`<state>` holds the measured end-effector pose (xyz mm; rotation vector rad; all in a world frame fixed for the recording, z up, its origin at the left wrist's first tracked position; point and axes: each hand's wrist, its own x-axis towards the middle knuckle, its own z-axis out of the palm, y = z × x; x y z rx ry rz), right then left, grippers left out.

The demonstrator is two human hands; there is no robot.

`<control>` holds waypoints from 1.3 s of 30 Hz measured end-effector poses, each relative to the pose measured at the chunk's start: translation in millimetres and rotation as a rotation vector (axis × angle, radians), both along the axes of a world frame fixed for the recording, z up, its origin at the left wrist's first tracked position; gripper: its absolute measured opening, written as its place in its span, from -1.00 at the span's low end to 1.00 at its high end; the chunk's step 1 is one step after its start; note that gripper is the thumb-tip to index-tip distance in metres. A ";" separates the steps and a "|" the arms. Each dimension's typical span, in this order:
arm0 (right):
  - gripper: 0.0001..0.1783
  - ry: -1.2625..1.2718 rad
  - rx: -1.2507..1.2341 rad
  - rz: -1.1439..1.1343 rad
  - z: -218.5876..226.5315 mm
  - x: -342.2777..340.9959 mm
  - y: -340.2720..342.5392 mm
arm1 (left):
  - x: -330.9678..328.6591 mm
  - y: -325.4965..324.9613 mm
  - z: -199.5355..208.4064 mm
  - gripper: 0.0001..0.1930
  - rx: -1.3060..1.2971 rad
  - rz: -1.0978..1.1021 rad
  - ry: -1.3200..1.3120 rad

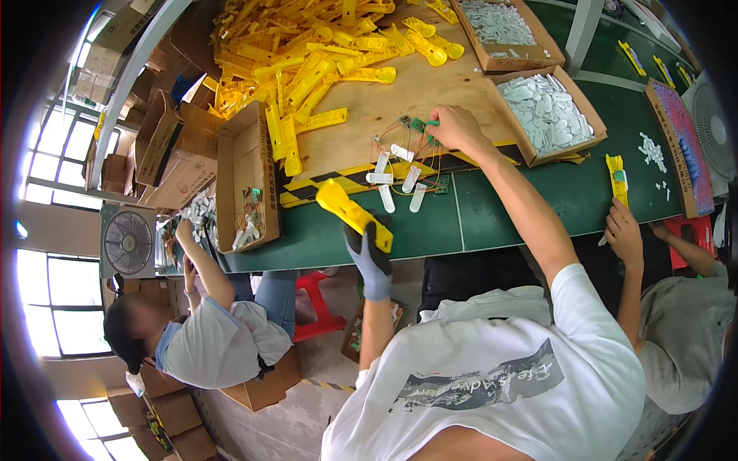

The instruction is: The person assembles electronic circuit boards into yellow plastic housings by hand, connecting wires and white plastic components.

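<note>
My left hand [370, 255], in a grey glove with dark fingers, is closed round the lower end of a long yellow plastic housing [346, 209]. The housing tilts over the table's front edge, its rounded end pointing away from me. My bare right hand [460, 131] reaches to the plywood, fingers pinched on a small green circuit board [419, 125]; the fingertips are partly hidden. Thin wires run from there toward several white oblong plastic pieces [410, 180] in front of me. Another green board [442, 184] lies at their right.
Yellow housings [307, 65] are heaped on the plywood [384, 96]. A carton [600, 138] of white parts stands right, another [530, 58] behind it. An open carton [224, 188] stands left. Co-workers sit both sides; the right one's hand [624, 230] holds a yellow housing [616, 178].
</note>
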<state>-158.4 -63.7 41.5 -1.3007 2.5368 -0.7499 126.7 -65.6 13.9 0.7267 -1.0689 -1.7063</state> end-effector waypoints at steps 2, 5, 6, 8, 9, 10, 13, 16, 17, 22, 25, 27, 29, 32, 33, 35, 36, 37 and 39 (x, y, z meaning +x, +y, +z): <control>-0.71 -0.173 -0.121 0.119 -2.5 -2.2 -6.5 | 12.9 27.1 -14.0 -0.53 0.033 -0.017 0.023; -0.75 -0.277 -0.455 0.110 -2.8 -0.9 -7.3 | 16.5 23.5 -18.5 -0.53 0.050 -0.038 0.079; -0.75 -0.282 -0.451 0.125 7.0 8.6 -5.0 | 18.1 19.2 -15.8 -0.54 0.093 -0.059 0.083; -0.79 -0.438 -0.653 0.167 33.6 23.9 9.4 | 17.1 15.2 -12.3 -0.55 0.134 -0.064 0.061; -0.77 -0.489 -0.754 0.189 42.3 30.7 15.8 | 16.4 12.3 -16.3 -0.56 0.125 -0.070 0.055; -0.77 -0.491 -0.765 0.195 52.3 36.3 23.0 | 15.9 10.7 -19.1 -0.56 0.114 -0.077 0.047; -0.75 -0.625 -1.021 0.299 75.7 42.3 51.7 | 18.8 13.8 -21.3 -0.47 0.090 -0.107 0.180; -0.74 -0.703 -1.060 0.333 98.7 50.9 85.9 | 18.5 26.1 -6.9 -0.36 0.110 -0.130 0.310; -0.74 -0.688 -1.019 0.336 102.5 53.4 96.9 | 16.5 32.3 3.1 -0.35 0.029 -0.115 0.281; -0.78 -0.586 -0.922 0.324 105.5 70.5 130.8 | -5.5 50.2 51.9 -0.39 -0.415 -0.171 0.113; -0.84 -0.476 -0.825 0.348 104.1 74.0 141.3 | -21.9 56.5 79.6 -0.40 -0.381 -0.282 0.225; -0.83 -0.448 -0.821 0.364 100.3 76.8 145.6 | -33.3 52.3 77.2 -0.37 -0.299 -0.381 0.296; -0.70 -0.414 -0.740 0.410 101.7 80.4 155.3 | -46.1 59.9 86.3 -0.40 -0.135 -0.333 0.292; -0.69 -0.223 -0.648 0.459 95.5 82.8 163.3 | -57.5 69.4 81.8 -0.46 -0.390 -0.301 0.173; -0.68 -0.243 -0.664 0.447 93.8 85.5 165.0 | -58.9 65.1 68.3 -0.36 -0.453 -0.179 -0.007; -0.67 -0.274 -0.630 0.407 94.7 89.2 168.4 | -59.8 60.7 49.8 -0.25 -0.508 -0.055 -0.193; -0.67 -0.299 -0.600 0.375 95.4 90.4 169.5 | -60.4 61.7 46.5 -0.29 -0.557 -0.062 -0.242; -0.67 -0.305 -0.597 0.376 95.5 91.0 170.8 | -59.8 62.7 43.2 -0.32 -0.606 -0.067 -0.292; -0.66 -0.283 -0.615 0.370 96.2 91.0 172.2 | -55.6 61.8 35.7 -0.36 -0.573 -0.081 -0.330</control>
